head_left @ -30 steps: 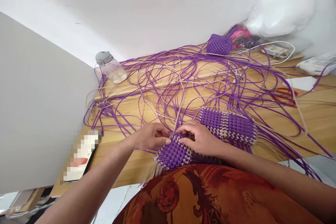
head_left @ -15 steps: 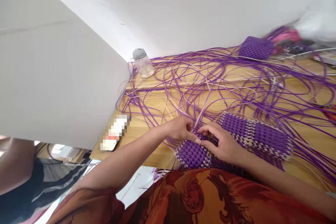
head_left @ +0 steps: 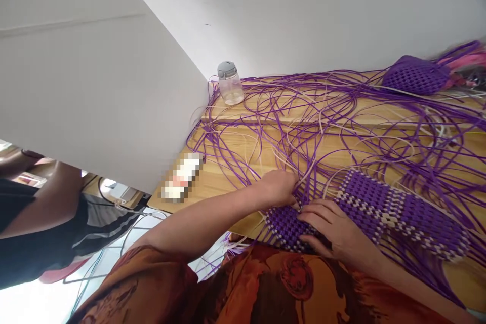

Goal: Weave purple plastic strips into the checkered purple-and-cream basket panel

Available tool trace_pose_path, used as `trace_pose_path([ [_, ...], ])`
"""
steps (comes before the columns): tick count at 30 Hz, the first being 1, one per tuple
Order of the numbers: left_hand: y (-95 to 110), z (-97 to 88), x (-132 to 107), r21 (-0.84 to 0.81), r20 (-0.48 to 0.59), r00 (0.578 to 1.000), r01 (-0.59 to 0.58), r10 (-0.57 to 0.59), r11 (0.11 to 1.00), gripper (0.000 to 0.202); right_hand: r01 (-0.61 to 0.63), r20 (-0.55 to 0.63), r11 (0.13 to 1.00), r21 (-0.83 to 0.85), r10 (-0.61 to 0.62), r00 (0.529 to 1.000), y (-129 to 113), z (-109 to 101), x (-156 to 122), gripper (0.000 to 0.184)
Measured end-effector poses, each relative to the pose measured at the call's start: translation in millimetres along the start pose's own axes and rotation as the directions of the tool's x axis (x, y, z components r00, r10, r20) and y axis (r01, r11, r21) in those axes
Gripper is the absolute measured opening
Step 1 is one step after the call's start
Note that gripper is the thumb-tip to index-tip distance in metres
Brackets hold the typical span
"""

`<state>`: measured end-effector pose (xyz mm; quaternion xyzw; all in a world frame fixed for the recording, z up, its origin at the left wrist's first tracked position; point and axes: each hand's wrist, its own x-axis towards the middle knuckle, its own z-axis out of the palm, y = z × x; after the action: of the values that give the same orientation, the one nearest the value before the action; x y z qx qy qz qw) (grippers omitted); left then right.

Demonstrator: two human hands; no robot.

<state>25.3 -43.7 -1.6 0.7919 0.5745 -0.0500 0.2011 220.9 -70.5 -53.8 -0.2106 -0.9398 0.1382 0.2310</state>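
In the head view, my left hand (head_left: 279, 187) is closed at the far edge of a small purple woven panel (head_left: 286, 228), its fingers curled round purple plastic strands (head_left: 309, 182); the fingertips are partly hidden. My right hand (head_left: 330, 225) grips the panel's right side, fingers laid over the weave and thumb near its lower edge. This panel has pale strands along its border and lies at the table's front edge. Just right of it is a longer purple-and-cream woven panel (head_left: 410, 217), with loose strands trailing from it.
Long loose strands tangle across the wooden table (head_left: 235, 136). A clear bottle with a grey lid (head_left: 231, 83) stands in the back left corner, and a blurred-out phone-like object (head_left: 182, 177) lies at left. Another purple woven piece (head_left: 415, 76) sits at the back right. Beyond the partition, a person's arm (head_left: 56, 202) shows.
The view has shifted, moving everything rightward. My left hand has turned from an open-sided pinch to a tighter closed grip. My right fingers have gone from pinching to lying over the panel.
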Motion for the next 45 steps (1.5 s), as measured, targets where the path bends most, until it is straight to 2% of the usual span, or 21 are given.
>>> trace_pose_path([
  [6, -5, 10.0, 6, -0.127, -0.053, 0.998, 0.022, -0.029, 0.992, 0.041, 0.181, 0.147, 0.983, 0.035, -0.184, 0.972, 36, -11, -13, 0.033],
  [8, -8, 10.1, 8, -0.197, -0.022, 0.999, 0.031, -0.036, 0.98, 0.042, 0.219, 0.163, 0.975, 0.036, -0.222, 0.961, 44, -17, -13, 0.035],
  [11, -11, 9.5, 7, -0.316, 0.054, 0.998, -0.002, 0.02, 0.949, 0.04, 0.254, 0.131, 0.967, 0.02, -0.254, 0.958, 42, -21, -13, 0.037],
  [14, -11, 14.1, 0, -0.437, 0.035, 0.995, -0.067, 0.091, 0.897, 0.027, 0.27, 0.117, 0.962, 0.051, -0.274, 0.955, 31, -20, -13, 0.035],
  [15, -11, 16.8, -2, -0.476, 0.006, 0.997, -0.063, 0.075, 0.877, 0.024, 0.266, 0.113, 0.961, 0.074, -0.273, 0.955, 27, -19, -14, 0.034],
  [18, -10, 23.8, -9, -0.545, -0.04, 0.998, -0.062, 0.048, 0.836, 0.017, 0.219, 0.08, 0.965, 0.143, -0.232, 0.97, 22, -14, -13, 0.03],
  [20, -9, 25.1, -12, -0.673, -0.032, 0.998, -0.057, 0.047, 0.738, 0.015, 0.167, 0.049, 0.969, 0.185, -0.178, 0.983, 22, -13, -13, 0.027],
  [23, -7, 23.0, -11, -0.843, 0.072, 0.992, 0.006, 0.102, 0.537, 0.019, 0.08, 0.005, 0.963, 0.257, -0.084, 0.996, 21, -13, -12, 0.024],
  [25, -7, 22.2, -9, -0.901, 0.138, 0.984, 0.079, 0.11, 0.426, 0.023, 0.012, -0.015, 0.951, 0.308, -0.008, 1.0, 20, -16, -10, 0.023],
  [28, -11, 24.0, -7, -0.928, 0.178, 0.979, 0.135, 0.095, 0.346, 0.025, -0.179, -0.016, 0.894, 0.41, 0.204, 0.979, 17, -20, -6, 0.022],
  [31, -15, 25.4, -7, -0.913, 0.194, 0.973, 0.135, 0.12, 0.385, 0.029, -0.354, 0.014, 0.813, 0.462, 0.393, 0.92, 14, -21, 2, 0.023],
  [33, -16, 23.8, -9, -0.875, 0.147, 0.982, 0.075, 0.116, 0.478, 0.036, -0.409, 0.026, 0.794, 0.449, 0.446, 0.894, 12, -19, 9, 0.023],
  [36, -12, 18.6, -11, -0.752, 0.012, 0.998, -0.033, 0.064, 0.658, 0.05, -0.454, 0.018, 0.777, 0.437, 0.497, 0.868, 10, -13, 20, 0.019],
  [39, -8, 15.1, -12, -0.642, -0.043, 0.999, -0.051, 0.031, 0.765, 0.059, -0.497, 0.021, 0.759, 0.422, 0.54, 0.842, 11, -4, 31, 0.013],
  [42, -6, 17.2, -12, -0.662, -0.075, 0.996, -0.078, 0.037, 0.746, 0.058, -0.57, 0.076, 0.638, 0.518, 0.629, 0.774, 13, 0, 39, 0.017],
  [45, -7, 23.6, -12, -0.775, -0.071, 0.996, -0.083, 0.045, 0.626, 0.059, -0.591, 0.241, 0.373, 0.715, 0.661, 0.71, 16, -12, 46, 0.018],
])
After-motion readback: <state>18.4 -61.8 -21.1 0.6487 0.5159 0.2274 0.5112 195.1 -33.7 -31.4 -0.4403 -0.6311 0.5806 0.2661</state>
